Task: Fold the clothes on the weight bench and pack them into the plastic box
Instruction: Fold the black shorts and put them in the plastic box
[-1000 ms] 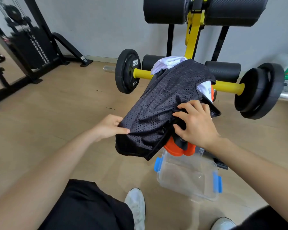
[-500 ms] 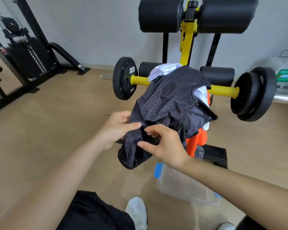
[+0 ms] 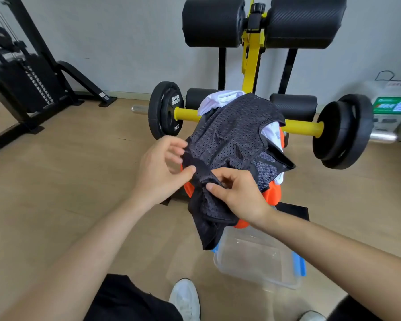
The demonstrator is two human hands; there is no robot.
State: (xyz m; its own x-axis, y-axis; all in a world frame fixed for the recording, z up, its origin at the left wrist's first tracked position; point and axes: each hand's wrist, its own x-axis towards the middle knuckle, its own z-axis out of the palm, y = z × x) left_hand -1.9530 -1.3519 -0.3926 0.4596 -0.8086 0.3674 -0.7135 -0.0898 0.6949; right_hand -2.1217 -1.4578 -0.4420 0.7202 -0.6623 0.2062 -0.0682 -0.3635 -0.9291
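Crossing over from the pile's right side since a second ago, the right hand [image 3: 239, 193] now sits just beside the left hand [image 3: 162, 167], and each pinches the near edge of the black mesh garment [image 3: 229, 135] between thumb and curled fingers. That garment drapes over white clothing [image 3: 218, 100] and orange clothing [image 3: 273, 193] on the weight bench [image 3: 250, 66] (its seat mostly hidden), with its hem hanging over the clear plastic box [image 3: 252, 258] on the floor.

Bright, even indoor light; shadows on floor [image 3: 56, 193] soft, faint. Centre sharp: weave of black mesh shirt [image 3: 229, 140] legible. Wide-angle bending at edges, forearms [image 3: 90, 239] stretched. Glare spot on barbell end [image 3: 382, 137].
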